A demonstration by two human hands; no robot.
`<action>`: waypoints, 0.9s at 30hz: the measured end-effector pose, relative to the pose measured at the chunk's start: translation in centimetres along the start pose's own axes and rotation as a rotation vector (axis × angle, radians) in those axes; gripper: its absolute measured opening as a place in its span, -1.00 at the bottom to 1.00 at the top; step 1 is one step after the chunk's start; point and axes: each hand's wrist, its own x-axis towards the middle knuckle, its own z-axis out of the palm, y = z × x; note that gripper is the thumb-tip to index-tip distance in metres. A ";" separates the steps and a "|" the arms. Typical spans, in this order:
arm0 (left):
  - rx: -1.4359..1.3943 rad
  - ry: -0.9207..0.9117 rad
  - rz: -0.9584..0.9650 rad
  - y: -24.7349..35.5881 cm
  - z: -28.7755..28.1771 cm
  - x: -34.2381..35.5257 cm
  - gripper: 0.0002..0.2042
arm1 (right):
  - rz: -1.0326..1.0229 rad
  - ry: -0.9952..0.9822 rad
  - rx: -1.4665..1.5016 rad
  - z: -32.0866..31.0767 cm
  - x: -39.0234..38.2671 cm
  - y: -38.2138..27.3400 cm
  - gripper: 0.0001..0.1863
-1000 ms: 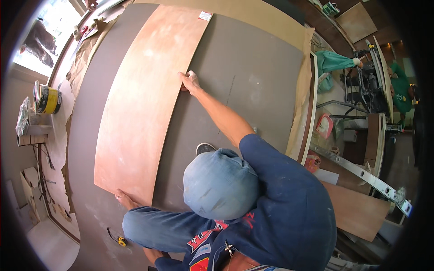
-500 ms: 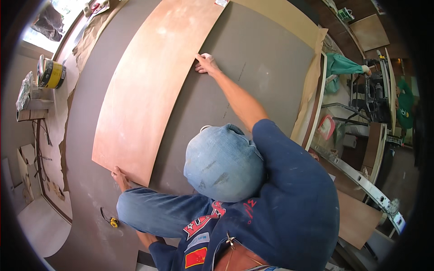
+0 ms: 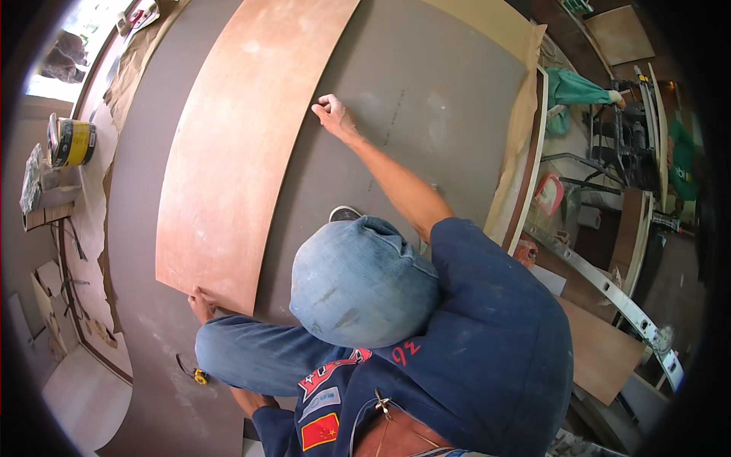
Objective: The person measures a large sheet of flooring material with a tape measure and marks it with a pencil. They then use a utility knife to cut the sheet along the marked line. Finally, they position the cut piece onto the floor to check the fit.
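A long reddish-brown plywood panel (image 3: 221, 160) lies across a large grey-brown board (image 3: 426, 137). My left hand (image 3: 202, 305) pinches the panel's near edge close to its left corner, and part of that hand is hidden behind my knee. Farther up, my right hand (image 3: 335, 118) is at the panel's right edge. Its fingers are curled in, with nothing visible between them. The fingertips reach the edge line, but whether they touch the wood I cannot tell. My denim-covered knee (image 3: 365, 282) blocks some of the board.
A yellow tape measure (image 3: 200, 376) lies left of my leg. A yellow-and-black bucket (image 3: 72, 142) stands at the left. Brown paper (image 3: 518, 137) borders the board. On the right are a long metal level (image 3: 609, 289) and a person in a green sleeve (image 3: 579, 87).
My right hand has come off its grip over the panel's right edge, its fingers now curled beside it. My left hand stays at the near edge. A shoe now shows beyond my knee.
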 end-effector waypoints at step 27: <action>0.515 -0.180 0.994 43.5 20.4 3.0 -0.32 | -0.328 0.405 -0.317 0.9 2.2 -1.7 -0.46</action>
